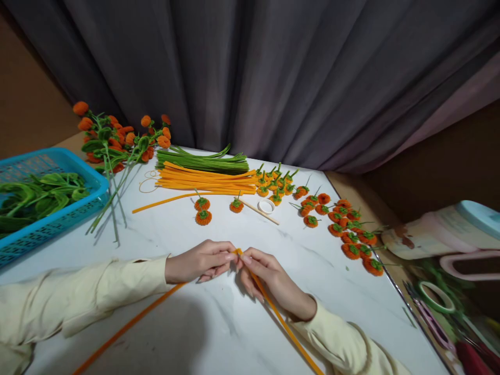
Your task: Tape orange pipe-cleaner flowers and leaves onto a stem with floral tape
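Note:
Both hands meet over the middle of the white table, pinching an orange pipe cleaner. My left hand has its fingertips closed on it, and one long tail runs back under that forearm toward me. Beside it, my right hand is closed on the same strip, whose other tail passes down below the palm. A small bent bit of orange shows between the fingertips; its exact shape is partly hidden. Just beyond the hands lie small orange pumpkins with green tops and a thin wooden stick.
Behind are bundles of orange pipe cleaners and green pipe cleaners. A blue basket of green leaves stands left, near orange flower stems. More pumpkins line the right edge. A white ring, green tape and a pitcher are also there.

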{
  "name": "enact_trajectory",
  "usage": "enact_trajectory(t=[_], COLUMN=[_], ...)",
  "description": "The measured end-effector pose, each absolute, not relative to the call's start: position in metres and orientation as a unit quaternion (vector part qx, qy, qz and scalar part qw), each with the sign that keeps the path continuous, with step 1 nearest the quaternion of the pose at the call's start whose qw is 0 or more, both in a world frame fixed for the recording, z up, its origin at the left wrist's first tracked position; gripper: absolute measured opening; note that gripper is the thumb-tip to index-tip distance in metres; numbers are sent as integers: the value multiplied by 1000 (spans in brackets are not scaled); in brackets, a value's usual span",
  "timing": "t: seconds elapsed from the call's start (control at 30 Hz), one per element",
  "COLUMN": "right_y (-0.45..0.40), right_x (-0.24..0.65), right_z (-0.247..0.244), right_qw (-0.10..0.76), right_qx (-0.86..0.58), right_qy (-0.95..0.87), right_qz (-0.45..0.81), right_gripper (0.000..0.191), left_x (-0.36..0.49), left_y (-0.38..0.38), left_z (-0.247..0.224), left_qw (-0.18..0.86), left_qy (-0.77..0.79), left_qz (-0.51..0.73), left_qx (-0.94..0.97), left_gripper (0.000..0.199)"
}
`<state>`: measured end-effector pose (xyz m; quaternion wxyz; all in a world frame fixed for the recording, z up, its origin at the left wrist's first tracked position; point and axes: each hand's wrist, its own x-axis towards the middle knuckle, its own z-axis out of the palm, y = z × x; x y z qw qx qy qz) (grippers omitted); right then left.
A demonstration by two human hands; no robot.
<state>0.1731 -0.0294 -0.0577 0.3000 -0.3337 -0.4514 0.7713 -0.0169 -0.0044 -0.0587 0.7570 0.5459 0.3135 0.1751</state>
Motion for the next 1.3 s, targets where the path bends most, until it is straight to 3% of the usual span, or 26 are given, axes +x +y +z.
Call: enact_trajectory(t=[0.33, 1.3], right_y=[-33, -36], right_x=[171, 164], right_z=[-59, -59], right_qw=[269, 263], right_qx=[-373, -378], right_qy=[-518, -543], right_qz=[721, 702], right_gripper=[32, 34], left_x=[-17, -14], left_y=[-6, -12], left_z=[-53, -59], left_qw=[675, 654], left_qy=[317, 346], left_qz=[189, 243], left_qx=[638, 628], left_gripper=[28, 26])
